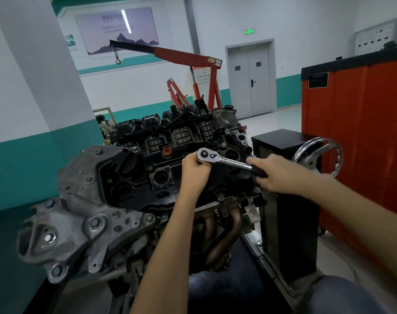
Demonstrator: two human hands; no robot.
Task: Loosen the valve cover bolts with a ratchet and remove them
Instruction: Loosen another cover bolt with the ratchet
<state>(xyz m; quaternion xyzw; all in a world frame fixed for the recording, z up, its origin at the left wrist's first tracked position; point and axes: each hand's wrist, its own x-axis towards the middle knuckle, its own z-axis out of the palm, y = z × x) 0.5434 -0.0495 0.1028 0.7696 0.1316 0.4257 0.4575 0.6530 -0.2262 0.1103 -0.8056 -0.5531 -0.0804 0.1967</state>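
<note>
Loosening: right grip (273,174) grasps chrome black-handled ratchet (227,160), left grip (194,172) clutches under its head, above black plastic valve cover (161,177). Next likely needs counterclockwise pull.

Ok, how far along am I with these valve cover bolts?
Done: no bolt visibly out; one bolt sits in the near edge of the valve cover. In hand: left hand holds the ratchet head, right hand grips its handle. Left: loosening and removing them.

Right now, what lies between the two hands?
The ratchet, its chrome shank running from left hand to right hand, above the valve cover; head view.
</note>
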